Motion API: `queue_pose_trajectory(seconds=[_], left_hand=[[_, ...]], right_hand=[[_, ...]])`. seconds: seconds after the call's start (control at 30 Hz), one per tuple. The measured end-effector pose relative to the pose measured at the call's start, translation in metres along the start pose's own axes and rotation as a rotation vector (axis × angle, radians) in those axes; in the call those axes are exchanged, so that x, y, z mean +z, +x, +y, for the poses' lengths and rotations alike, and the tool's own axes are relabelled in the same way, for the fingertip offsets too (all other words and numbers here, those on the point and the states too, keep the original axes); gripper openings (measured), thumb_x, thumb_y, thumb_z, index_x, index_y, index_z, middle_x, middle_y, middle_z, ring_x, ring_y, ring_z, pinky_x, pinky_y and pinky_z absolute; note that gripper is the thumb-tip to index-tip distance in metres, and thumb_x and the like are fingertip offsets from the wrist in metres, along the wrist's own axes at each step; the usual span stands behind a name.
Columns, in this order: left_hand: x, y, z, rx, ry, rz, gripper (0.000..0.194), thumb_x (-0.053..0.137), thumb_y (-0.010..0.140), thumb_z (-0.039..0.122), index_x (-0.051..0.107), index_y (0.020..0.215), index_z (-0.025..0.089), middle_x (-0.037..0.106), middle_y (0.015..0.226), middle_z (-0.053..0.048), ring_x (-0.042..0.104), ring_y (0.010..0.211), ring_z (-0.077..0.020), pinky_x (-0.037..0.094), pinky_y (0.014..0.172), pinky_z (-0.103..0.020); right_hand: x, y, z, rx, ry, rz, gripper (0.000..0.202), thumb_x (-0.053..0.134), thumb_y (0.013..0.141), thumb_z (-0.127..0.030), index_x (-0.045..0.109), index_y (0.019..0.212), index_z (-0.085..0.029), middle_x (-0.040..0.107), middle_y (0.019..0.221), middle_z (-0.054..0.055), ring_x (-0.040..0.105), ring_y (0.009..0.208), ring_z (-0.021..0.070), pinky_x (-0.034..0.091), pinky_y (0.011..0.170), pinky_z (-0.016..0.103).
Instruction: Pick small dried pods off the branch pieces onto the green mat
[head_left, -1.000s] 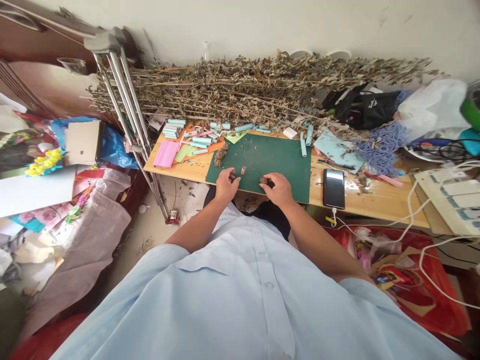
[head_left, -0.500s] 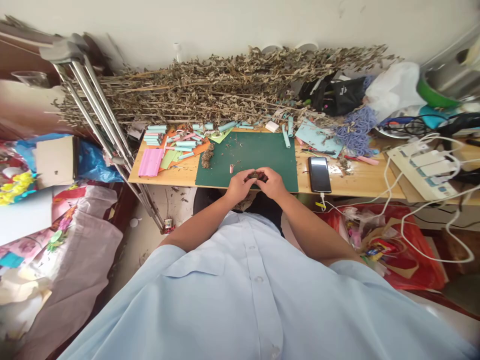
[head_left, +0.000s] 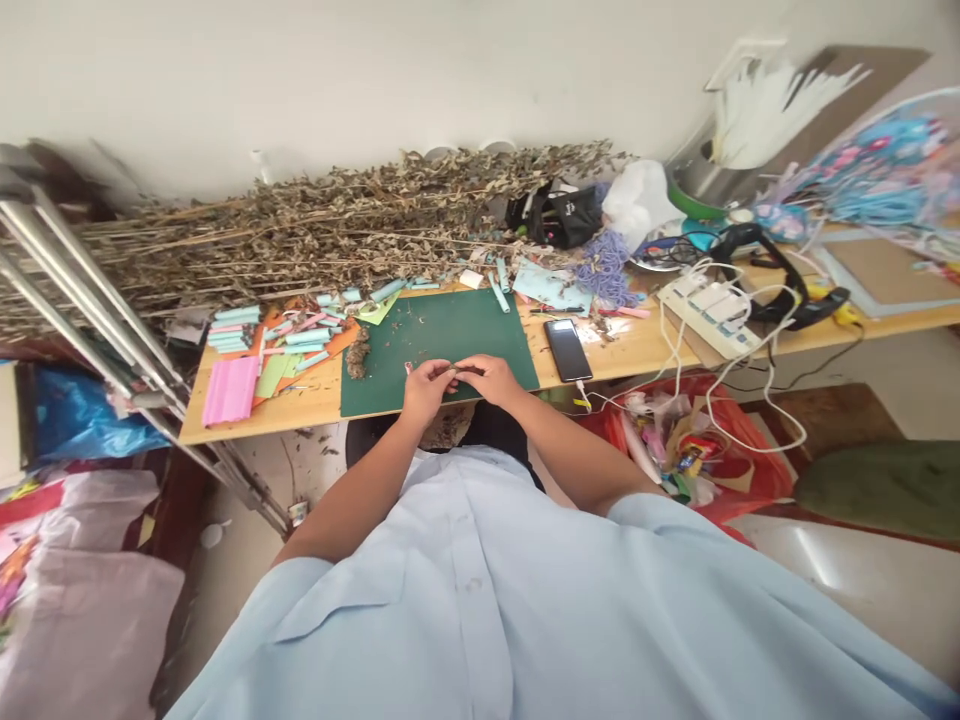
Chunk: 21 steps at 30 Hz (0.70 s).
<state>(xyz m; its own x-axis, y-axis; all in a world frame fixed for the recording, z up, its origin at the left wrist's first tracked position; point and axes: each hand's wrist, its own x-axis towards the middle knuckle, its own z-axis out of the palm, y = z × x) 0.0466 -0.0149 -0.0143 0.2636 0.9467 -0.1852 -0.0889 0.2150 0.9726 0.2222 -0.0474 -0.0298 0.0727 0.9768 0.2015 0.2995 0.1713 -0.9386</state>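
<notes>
Over the front edge of a green cutting mat [head_left: 465,325], my left hand [head_left: 426,390] and my right hand [head_left: 491,380] meet, fingertips pinched together. Between them is a small brownish clump of dried plant [head_left: 453,369], mostly hidden by the fingers. A small pink paper roll [head_left: 409,368] stands on the mat just beyond my left hand. Farther left on the mat lies a larger wad of crumbled dried plant [head_left: 358,355].
Dried leafy stalks [head_left: 315,235] lie along the wall. Blue and pink paper rolls [head_left: 304,335] and a pink paper stack [head_left: 229,390] are at left. A phone [head_left: 567,350] on a cable, a power strip [head_left: 709,315] and a red bag [head_left: 720,440] are at right; metal crutches [head_left: 97,290] lean left.
The view has swung to the right. My hands have closed in from cupping the dark clump to pinching it at the fingertips, and less of it shows.
</notes>
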Motion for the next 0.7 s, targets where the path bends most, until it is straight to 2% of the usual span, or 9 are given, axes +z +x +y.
queue_pose_trajectory(seconds=[0.23,0.47,0.7], left_hand=[[-0.0001,0.0006,0.0027,-0.027,0.037,-0.021,0.046,0.087,0.076,0.031,0.074,0.114,0.01,0.075,0.081,-0.003,0.071,0.067,-0.0131,0.064,0.071,-0.031],[0.002,0.0021,0.0002,-0.036,0.041,0.005,0.034,0.085,0.078,0.03,0.073,0.104,0.011,0.076,0.081,-0.004,0.072,0.067,-0.0136,0.063,0.068,-0.028],[0.0062,-0.0014,0.0053,-0.098,0.03,0.01,0.026,0.085,0.081,0.024,0.071,0.099,0.011,0.073,0.075,-0.003,0.07,0.062,-0.0123,0.062,0.065,-0.028]], right_hand=[[0.003,0.0043,0.0015,0.086,0.024,0.035,0.02,0.077,0.081,-0.035,0.083,0.096,-0.024,0.082,0.095,0.004,0.073,0.084,0.02,0.058,0.083,0.033],[0.0043,0.0034,-0.0012,0.112,-0.042,0.057,0.011,0.076,0.081,-0.031,0.083,0.086,-0.024,0.08,0.083,0.002,0.071,0.076,0.0186,0.056,0.074,0.031],[0.0079,-0.0035,-0.0036,0.192,0.002,0.068,0.013,0.076,0.08,-0.034,0.083,0.084,-0.024,0.082,0.084,0.003,0.075,0.078,0.0218,0.06,0.077,0.035]])
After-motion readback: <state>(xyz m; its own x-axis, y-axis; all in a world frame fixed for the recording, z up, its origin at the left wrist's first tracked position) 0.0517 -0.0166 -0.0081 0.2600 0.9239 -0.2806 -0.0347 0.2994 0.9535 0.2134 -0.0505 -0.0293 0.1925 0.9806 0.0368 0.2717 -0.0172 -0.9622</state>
